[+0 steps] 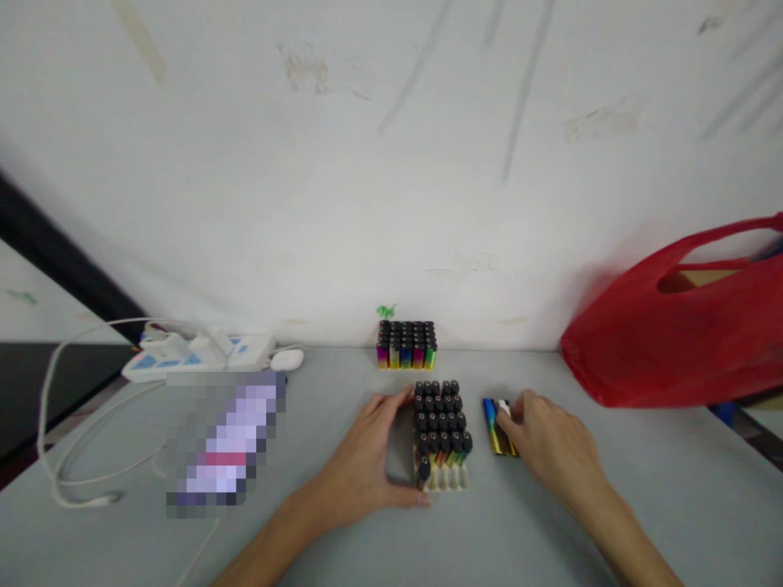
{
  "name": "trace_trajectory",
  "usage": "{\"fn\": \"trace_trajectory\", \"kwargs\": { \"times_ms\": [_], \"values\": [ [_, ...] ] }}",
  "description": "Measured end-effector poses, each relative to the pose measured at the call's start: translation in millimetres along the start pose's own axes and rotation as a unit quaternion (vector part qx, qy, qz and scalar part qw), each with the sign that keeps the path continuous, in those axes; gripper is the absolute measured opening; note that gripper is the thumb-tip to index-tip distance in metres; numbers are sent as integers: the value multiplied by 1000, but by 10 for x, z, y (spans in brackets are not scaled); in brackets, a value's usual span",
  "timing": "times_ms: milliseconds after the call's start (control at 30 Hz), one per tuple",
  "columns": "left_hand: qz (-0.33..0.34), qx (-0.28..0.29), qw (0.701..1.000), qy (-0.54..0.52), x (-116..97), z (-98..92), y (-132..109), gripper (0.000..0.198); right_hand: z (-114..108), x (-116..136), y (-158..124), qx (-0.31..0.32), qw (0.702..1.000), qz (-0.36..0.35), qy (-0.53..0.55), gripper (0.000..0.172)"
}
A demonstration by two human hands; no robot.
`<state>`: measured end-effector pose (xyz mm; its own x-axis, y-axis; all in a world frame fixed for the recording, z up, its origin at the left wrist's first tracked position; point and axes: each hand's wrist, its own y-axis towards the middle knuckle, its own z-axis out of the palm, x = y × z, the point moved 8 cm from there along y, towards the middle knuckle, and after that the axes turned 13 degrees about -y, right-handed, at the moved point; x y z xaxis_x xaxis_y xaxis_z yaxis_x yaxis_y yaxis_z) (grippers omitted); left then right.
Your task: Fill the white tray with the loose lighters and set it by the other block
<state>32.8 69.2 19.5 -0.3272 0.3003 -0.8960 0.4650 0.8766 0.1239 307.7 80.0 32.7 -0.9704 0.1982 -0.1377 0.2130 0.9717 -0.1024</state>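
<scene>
A pale slotted tray (456, 483) on the grey table holds rows of upright lighters (439, 421) with black tops and shiny coloured bodies. Several slots in its front row show no lighter, while one lighter stands at that row's left end. My left hand (360, 465) wraps the tray's left side, fingers at the far corner and thumb at the near one. To the right of the tray, blue and gold lighters (494, 428) lie flat side by side. My right hand (550, 436) is closed with its fingertips on the right one of these, partly covering it.
Another block of upright lighters (407, 350) stands near the wall. A phone with a blurred screen (236, 440), a white power strip (250, 350), a white earbud case (287, 359) and cables (110, 481) are at left. A red bag (666, 342) sits at right.
</scene>
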Motion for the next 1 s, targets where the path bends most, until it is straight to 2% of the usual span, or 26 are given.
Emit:
{"fn": "trace_trajectory", "kwargs": {
  "times_ms": [200,300,367,433,500,633,700,833,933,1000],
  "values": [
    [-3,-1,1000,7,8,6,-5,136,115,-35,75,-15,999,-2,35,21],
    [-6,-4,1000,8,18,5,-8,134,110,-84,141,-64,989,-15,131,19],
    [-10,-6,1000,2,24,2,-2,135,93,-129,163,-81,967,-15,241,19],
    [-10,-8,1000,-4,19,2,11,135,76,-142,159,-69,928,-15,365,23],
    [-7,-10,1000,-5,4,2,24,135,58,-96,128,-30,879,-15,475,25],
    [1,-8,1000,-4,-30,2,32,135,-22,131,24,37,778,-31,626,25],
    [6,-3,1000,-8,-41,0,29,135,-55,302,-29,67,720,-61,688,33],
    [17,-4,1000,-18,-58,-19,22,133,-19,674,-165,157,597,-120,777,63],
    [21,-5,1000,-21,-68,-27,18,132,32,847,-268,195,544,-149,802,71],
    [19,-1,1000,-22,-71,-29,16,131,92,897,-312,208,525,-145,812,72]
  ]
}}
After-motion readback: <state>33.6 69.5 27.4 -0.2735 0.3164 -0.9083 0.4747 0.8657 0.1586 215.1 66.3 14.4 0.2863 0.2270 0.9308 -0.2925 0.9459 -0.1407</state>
